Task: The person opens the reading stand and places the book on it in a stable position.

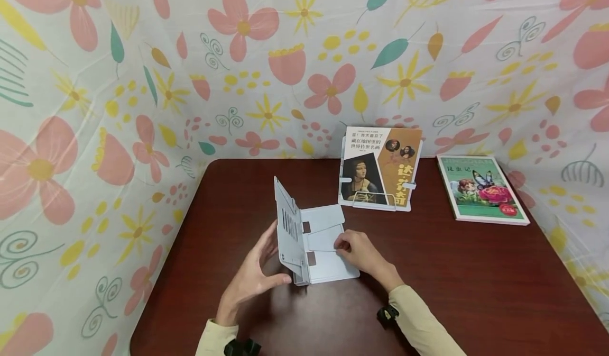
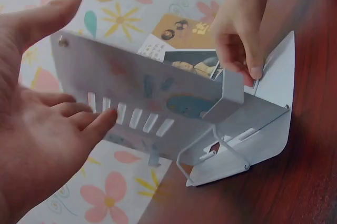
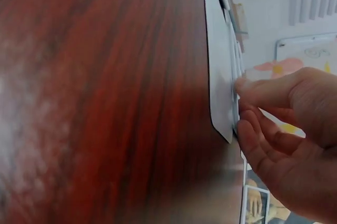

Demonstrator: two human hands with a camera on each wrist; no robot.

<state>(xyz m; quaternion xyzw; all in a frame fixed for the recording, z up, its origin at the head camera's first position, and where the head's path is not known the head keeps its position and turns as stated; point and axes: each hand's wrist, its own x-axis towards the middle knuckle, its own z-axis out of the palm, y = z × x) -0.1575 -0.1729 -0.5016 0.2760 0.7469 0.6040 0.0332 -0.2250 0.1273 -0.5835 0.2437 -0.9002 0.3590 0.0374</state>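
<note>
A white metal book stand stands half unfolded on the table, its slotted panel [image 1: 289, 229] tilted up and its base plate [image 1: 333, 269] lying flat. My left hand [image 1: 254, 271] is beside the raised panel, fingers extended and thumb spread apart. In the left wrist view, the fingertips are at the slots of the panel [image 2: 126, 79]; whether they touch it I cannot tell. Over the base, my right hand [image 1: 363, 253] pinches the edge of a thin support flap [image 1: 325, 237] between thumb and fingers. A wire page holder [image 2: 231, 153] shows at the stand's lower edge.
Behind, a second stand [image 1: 343, 200] holds an upright book [image 1: 363, 173] with a portrait on its cover. At the back right lies a green book [image 1: 482, 189] with a butterfly and flower. Flower-printed cloth [image 1: 266, 118] hangs behind the brown table [image 1: 457, 271].
</note>
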